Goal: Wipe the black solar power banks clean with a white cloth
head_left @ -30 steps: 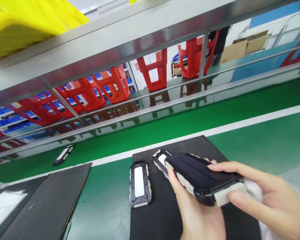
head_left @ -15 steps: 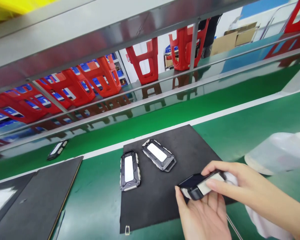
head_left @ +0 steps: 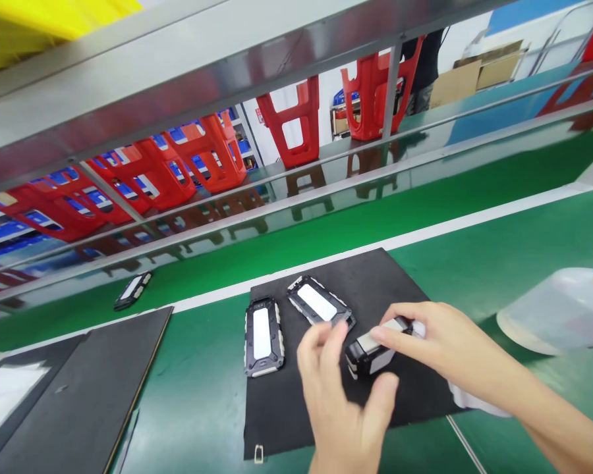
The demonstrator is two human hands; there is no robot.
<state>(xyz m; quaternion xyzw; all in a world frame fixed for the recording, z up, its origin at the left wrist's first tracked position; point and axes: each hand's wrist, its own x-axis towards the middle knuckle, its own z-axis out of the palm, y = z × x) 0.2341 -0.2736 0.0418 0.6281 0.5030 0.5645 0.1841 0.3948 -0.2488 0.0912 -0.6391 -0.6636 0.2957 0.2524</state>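
Note:
My right hand (head_left: 425,336) grips a black-and-white rugged power bank (head_left: 373,355), tipped on its long side above the black mat (head_left: 286,424). Some white cloth (head_left: 418,329) shows by those fingers; how it is held is hidden. Left of that power bank, my left hand (head_left: 343,395) is open with thumb and fingers apart, holding nothing. Beyond it a second power bank (head_left: 316,301) lies with its white panel up, its near end partly covered by my fingertips. Another power bank (head_left: 263,337) lies panel up at the mat's left side.
A small pale rectangular frame (head_left: 259,454) lies at the mat's near left corner. One more power bank (head_left: 132,289) rests on the green belt. To the right stands a translucent tub (head_left: 558,313). A dark board (head_left: 99,388) is at left; a metal beam (head_left: 217,59) crosses overhead.
My left hand has let go of the power bank and moved left, fingers spread. My right hand has turned the power bank onto its side and shifted it slightly left.

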